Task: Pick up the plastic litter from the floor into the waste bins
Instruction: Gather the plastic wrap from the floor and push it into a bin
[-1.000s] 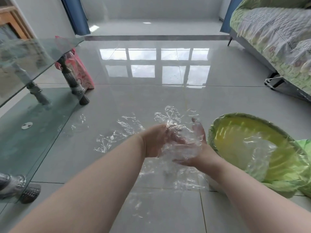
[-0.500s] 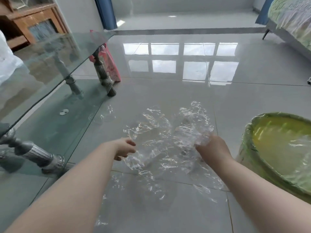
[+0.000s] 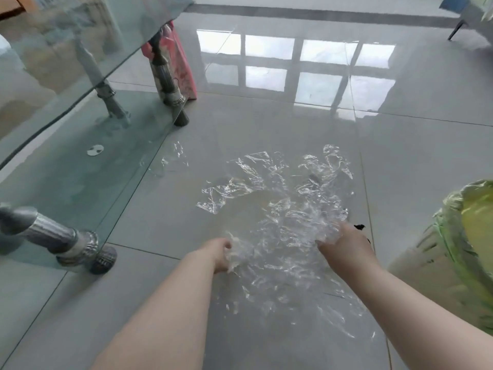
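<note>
Crumpled clear plastic sheet (image 3: 277,222) spread on floor, green-lined waste bin (image 3: 458,236) just beside.

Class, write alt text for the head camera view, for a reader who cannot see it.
The left hand and right hand each grip a crumpled clear plastic sheet spread over a grey tiled floor. A waste bin with a green liner stands at the right; a glass table at the left.
</note>
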